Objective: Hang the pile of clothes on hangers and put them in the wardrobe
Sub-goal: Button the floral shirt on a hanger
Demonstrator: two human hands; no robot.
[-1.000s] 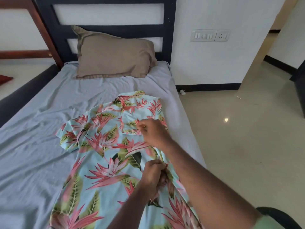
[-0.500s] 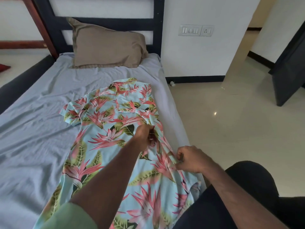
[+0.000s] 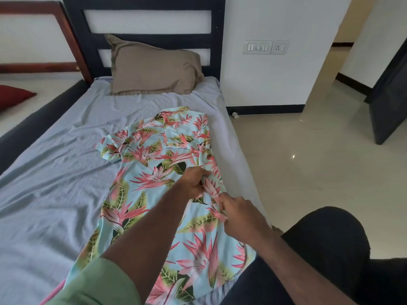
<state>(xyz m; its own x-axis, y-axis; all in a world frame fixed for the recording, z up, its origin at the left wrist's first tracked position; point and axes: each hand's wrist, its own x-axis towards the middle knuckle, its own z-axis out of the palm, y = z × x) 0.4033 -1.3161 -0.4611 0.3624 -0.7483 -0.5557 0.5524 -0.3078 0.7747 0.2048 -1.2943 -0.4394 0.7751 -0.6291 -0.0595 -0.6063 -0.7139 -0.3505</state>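
Observation:
A light blue shirt (image 3: 154, 172) with pink flowers and green leaves lies flat on the bed, collar toward the pillow. My left hand (image 3: 193, 181) pinches the shirt's front edge near the middle of its right side. My right hand (image 3: 240, 214) grips the same edge a little lower, close to the mattress edge. No hanger or wardrobe shows in this view.
The bed has a grey sheet (image 3: 55, 183), a brown pillow (image 3: 154, 67) and a dark headboard (image 3: 143, 5). Tiled floor (image 3: 308, 161) lies to the right, with a dark door (image 3: 392, 95) at far right. My knee in dark trousers (image 3: 330, 238) is at lower right.
My right hand came down from the shirt's chest to its lower front edge, then shifted up close under my left hand. My left hand kept its pinch on the front edge.

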